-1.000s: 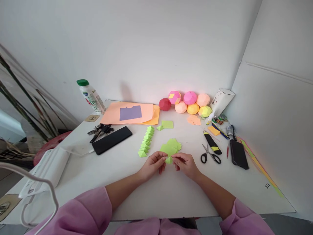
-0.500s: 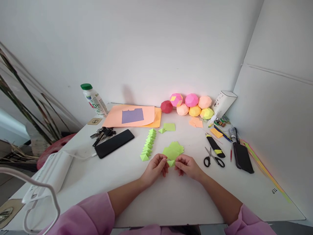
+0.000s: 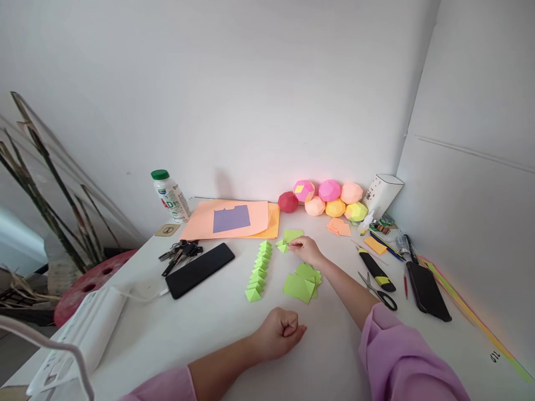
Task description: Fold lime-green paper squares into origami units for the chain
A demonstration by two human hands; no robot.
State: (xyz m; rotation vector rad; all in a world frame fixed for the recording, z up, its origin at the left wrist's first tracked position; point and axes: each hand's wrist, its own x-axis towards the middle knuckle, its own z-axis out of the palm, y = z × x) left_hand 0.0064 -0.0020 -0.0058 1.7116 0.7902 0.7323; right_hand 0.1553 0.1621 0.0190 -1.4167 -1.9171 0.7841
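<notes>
My left hand (image 3: 279, 335) rests on the white table as a fist, with nothing visible in it. Farther back, my right hand (image 3: 307, 249) pinches the edge of a small folded green paper piece (image 3: 283, 246), beside a flat green paper (image 3: 293, 235). A row of several folded green pieces (image 3: 258, 272) stands left of the hands. Between my two hands lies a loose pile of green paper pieces (image 3: 301, 284).
Several coloured paper balls (image 3: 329, 190) stand by the wall. Scissors (image 3: 378, 291), a cutter (image 3: 376, 270) and a black phone (image 3: 428, 291) lie right. Orange sheets (image 3: 200, 219), keys (image 3: 181, 254), a black slab (image 3: 200, 270) and a bottle (image 3: 172, 197) are left.
My right hand has moved away from my left, back to the flat green paper, with the small folded piece. My left hand has let go and closed into a fist nearer the front. The view has shifted.
</notes>
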